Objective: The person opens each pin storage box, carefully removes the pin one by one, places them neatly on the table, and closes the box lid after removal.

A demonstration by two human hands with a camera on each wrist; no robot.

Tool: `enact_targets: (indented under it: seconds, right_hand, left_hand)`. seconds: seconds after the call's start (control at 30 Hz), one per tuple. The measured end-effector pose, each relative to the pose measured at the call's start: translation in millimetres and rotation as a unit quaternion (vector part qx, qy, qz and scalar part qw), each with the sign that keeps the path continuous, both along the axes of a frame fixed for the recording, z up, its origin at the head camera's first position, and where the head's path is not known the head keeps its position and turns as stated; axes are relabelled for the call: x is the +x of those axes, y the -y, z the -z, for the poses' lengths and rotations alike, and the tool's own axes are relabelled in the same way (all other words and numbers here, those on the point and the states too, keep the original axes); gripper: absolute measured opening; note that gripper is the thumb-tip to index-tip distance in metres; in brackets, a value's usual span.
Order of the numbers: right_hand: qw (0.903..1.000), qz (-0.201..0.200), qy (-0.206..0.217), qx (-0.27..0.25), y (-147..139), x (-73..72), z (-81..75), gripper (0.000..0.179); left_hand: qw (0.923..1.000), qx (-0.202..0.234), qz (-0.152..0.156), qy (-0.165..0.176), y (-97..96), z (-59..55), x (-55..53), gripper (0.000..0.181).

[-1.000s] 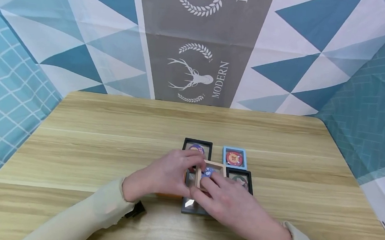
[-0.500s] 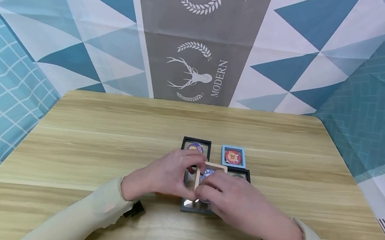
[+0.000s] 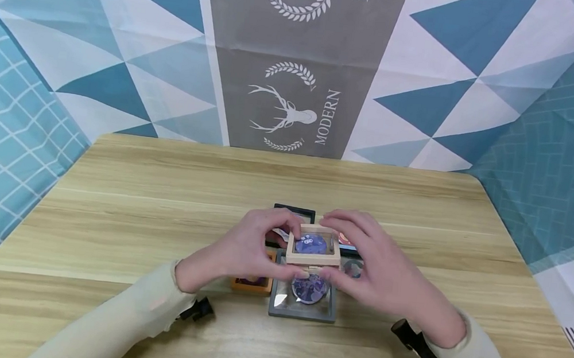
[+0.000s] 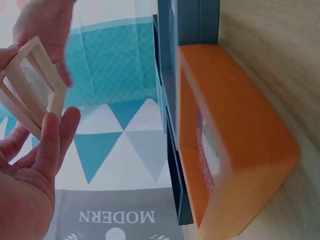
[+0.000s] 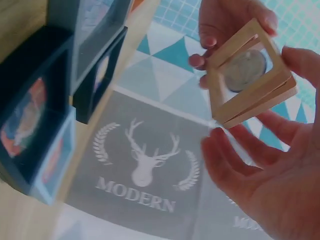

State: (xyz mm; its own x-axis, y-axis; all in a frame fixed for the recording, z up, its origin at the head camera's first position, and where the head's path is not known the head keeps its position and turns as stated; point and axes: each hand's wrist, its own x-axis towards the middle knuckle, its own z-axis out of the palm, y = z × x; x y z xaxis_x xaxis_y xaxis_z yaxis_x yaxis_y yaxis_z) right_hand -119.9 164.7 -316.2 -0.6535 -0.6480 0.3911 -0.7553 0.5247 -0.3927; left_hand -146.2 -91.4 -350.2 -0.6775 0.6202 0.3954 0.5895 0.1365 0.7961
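Both hands hold a small pale wooden display frame [image 3: 312, 259] above the other frames. Inside its clear window is a blue-purple disc [image 3: 310, 243] with white dots. My left hand [image 3: 246, 244] grips the left side, thumb at the near edge and fingertips at the far corner. Across from it, my right hand [image 3: 386, 275] spans the right side, thumb low and fingers over the top edge. In the right wrist view, the wooden frame [image 5: 255, 102] is tilted and a gap shows between its two halves along one side. Some of the right fingers hang beside it.
Under the hands lies a grey frame [image 3: 276, 312] with a purple disc. An orange frame [image 3: 251, 289] sits left of it, a black frame [image 3: 294, 208] behind. A light blue frame [image 5: 55, 172] and another black frame [image 5: 52, 55] are partly hidden by my right hand.
The wooden frame has risen and tilted toward the head camera. My right hand has moved from over its front to its right side, uncovering the grey frame's disc.
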Motion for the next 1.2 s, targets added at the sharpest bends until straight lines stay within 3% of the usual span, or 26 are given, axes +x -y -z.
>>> enact_targets:
  seconds: [0.23, 0.53, 0.73, 0.87, 1.2]
  right_hand:
    - [0.9941, 0.015, 0.106, 0.014, -2.9, -7.4, 7.7, 0.072]
    - [0.9916, 0.030, 0.126, -0.008, -2.4, -10.7, 15.0, 0.078]
    - [0.9903, 0.032, 0.136, 0.004, 0.1, -11.9, 17.5, 0.086]
    - [0.9886, 0.025, 0.148, 0.011, 3.0, -12.1, 17.6, 0.092]
    - [0.9771, 0.035, 0.208, 0.028, 7.3, -13.1, 23.6, 0.111]
  left_hand:
    - [0.9996, -0.023, -0.016, -0.009, 2.2, -7.2, -2.8, 0.045]
    - [0.9972, -0.046, -0.007, 0.058, 8.1, -12.3, -5.4, 0.044]
    - [0.9922, -0.052, -0.025, 0.111, 11.6, -11.4, -7.2, 0.034]
    - [0.9890, -0.056, -0.048, 0.128, 13.3, -12.7, -8.0, 0.028]
    - [0.9761, -0.041, -0.068, 0.202, 13.3, -10.0, -11.1, 0.040]
